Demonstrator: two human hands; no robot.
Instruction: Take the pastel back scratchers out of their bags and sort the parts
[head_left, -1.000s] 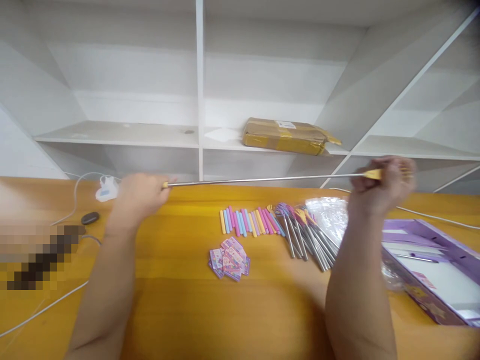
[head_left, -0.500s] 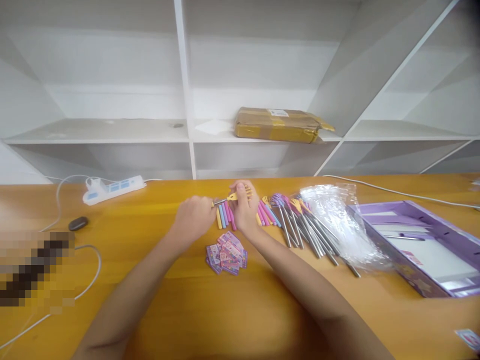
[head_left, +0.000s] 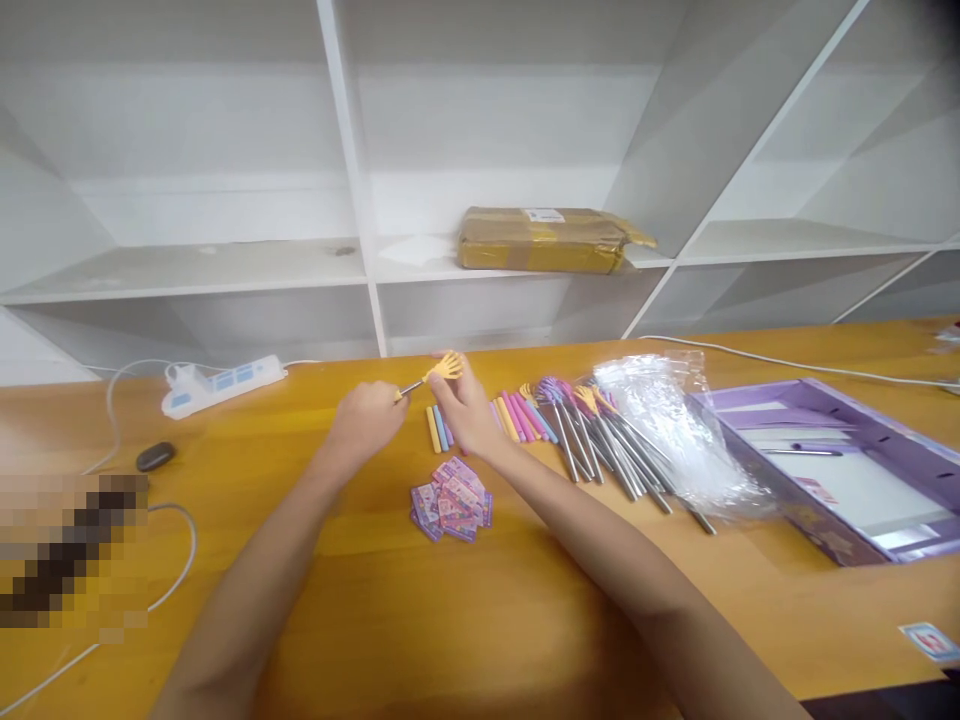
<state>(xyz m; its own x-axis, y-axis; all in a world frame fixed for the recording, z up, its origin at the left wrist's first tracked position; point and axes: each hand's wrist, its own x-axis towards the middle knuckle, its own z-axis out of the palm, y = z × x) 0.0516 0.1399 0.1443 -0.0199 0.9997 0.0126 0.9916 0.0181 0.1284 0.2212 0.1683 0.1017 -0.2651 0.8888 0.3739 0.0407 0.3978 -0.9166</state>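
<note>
A back scratcher with a yellow hand-shaped head [head_left: 448, 366] is held between my two hands above the table. My left hand [head_left: 367, 418] is closed around its lower end, where a bit of yellow grip shows. My right hand [head_left: 466, 415] pinches near the head, with the thumb below it. A short piece of metal rod bridges the two hands. Below and beside my right hand lie coloured foam-like tubes [head_left: 517, 415], partly hidden by it. In front lies a pile of small printed cards [head_left: 454, 500].
Several back scratchers [head_left: 615, 440] with metal rods lie at the right, beside clear plastic bags [head_left: 675, 430]. Farther right is a purple box [head_left: 810, 535] holding a pen. A power strip [head_left: 225, 385] and a dark oval object [head_left: 155, 457] lie left. A taped carton [head_left: 544, 240] sits on the shelf.
Both hands have moved left with the back scratcher. Its yellow head now shows more fully past my right thumb. The view has shifted slightly.
</note>
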